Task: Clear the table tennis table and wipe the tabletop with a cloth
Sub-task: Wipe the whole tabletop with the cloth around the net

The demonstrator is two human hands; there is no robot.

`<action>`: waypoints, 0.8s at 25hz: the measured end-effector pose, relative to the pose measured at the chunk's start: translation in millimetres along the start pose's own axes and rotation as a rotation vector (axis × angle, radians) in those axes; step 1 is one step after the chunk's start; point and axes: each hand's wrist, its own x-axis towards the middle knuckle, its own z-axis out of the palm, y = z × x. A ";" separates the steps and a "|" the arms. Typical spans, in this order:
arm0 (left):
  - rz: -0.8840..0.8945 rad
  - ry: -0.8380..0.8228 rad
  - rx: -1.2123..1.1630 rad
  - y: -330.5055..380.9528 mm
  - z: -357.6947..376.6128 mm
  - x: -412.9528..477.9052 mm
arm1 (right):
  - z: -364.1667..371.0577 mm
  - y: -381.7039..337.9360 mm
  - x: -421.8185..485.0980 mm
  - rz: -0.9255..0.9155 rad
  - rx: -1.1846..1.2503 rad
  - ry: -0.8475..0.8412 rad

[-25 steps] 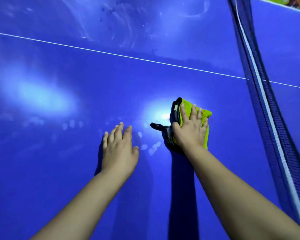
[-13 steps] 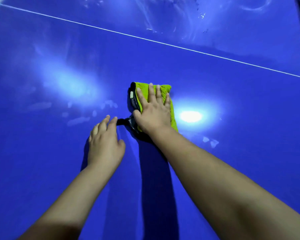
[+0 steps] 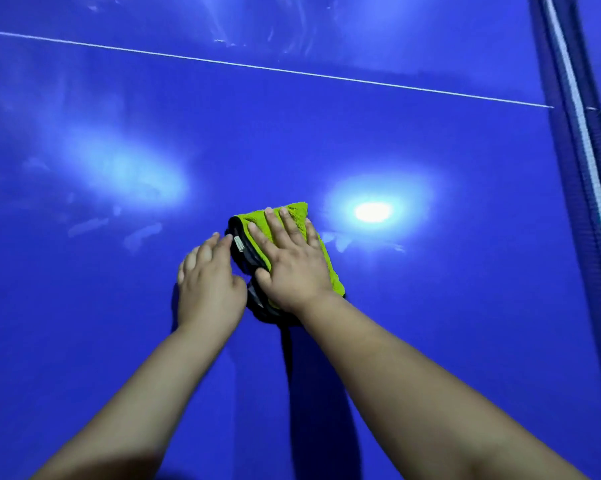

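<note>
Cloth (image 3: 293, 210) folded under your right hand (image 3: 292, 271), fingers straight, spread, pressing. Left hand (image 3: 209, 282) flat on tabletop (image 3: 430, 306) beside it. Risk: uneven pressure from 1 hand unfolds cloth, leaves smears.

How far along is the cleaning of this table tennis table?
Clearing looks done: the visible tabletop bears only the green cloth. In hand: the right hand presses it flat, left hand beside it. Left: smudges left of the cloth and streaks beyond the white line.

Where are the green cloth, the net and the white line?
green cloth (image 3: 297, 209), head view, bare top corner beyond fingertips.
net (image 3: 586, 140), head view, white top band.
white line (image 3: 257, 66), head view, mid-stripe.
</note>
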 end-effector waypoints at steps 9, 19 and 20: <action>0.236 -0.124 0.026 175.0 90.5 -50.9 | -28.0 210.0 -89.4 0.331 0.012 0.066; 0.405 -0.227 -0.030 273.9 147.2 -106.9 | -37.3 362.7 -191.2 0.682 0.145 0.145; 0.415 -0.233 -0.037 273.8 147.2 -109.7 | -37.2 366.1 -199.8 0.714 0.196 0.157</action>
